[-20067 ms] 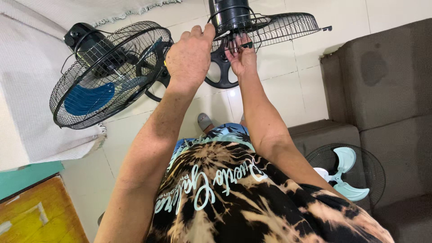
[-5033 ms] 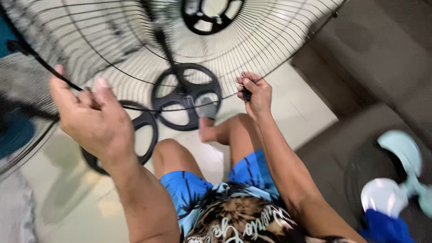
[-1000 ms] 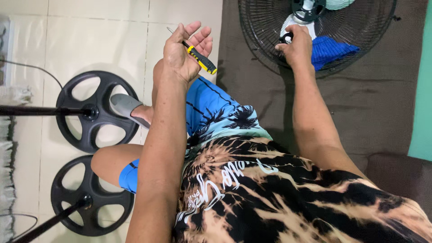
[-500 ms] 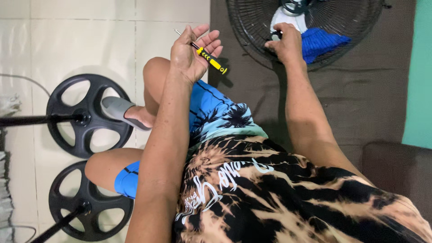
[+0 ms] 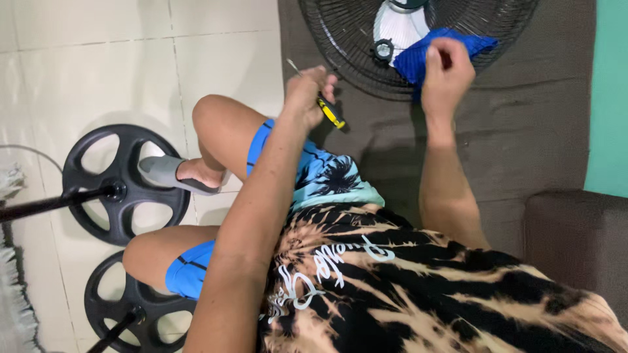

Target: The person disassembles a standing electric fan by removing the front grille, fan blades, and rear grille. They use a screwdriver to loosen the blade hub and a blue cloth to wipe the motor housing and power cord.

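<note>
My left hand is closed around a small screwdriver with a yellow-and-black handle, its thin metal shaft poking up past my knuckles toward the tiled floor. It is a light, stiff tool, I judge; the rubbery handle gives a sure grip, the bare shaft would slip, so the handle is the place to hold. My right hand is curled with fingertips pinching a blue cloth that lies on the round black wire fan grille, just beside a pale fan blade. The cloth looks soft and limp and will bunch wherever I pinch it. The grille seems light but springy, its thin wires likely to bend or snag cloth and fingers; the outer rim is the firm part to take. It rests on the brown sofa seat, with open cushion around it toward me. By my foot two black spoked fan bases crowd the floor
</note>
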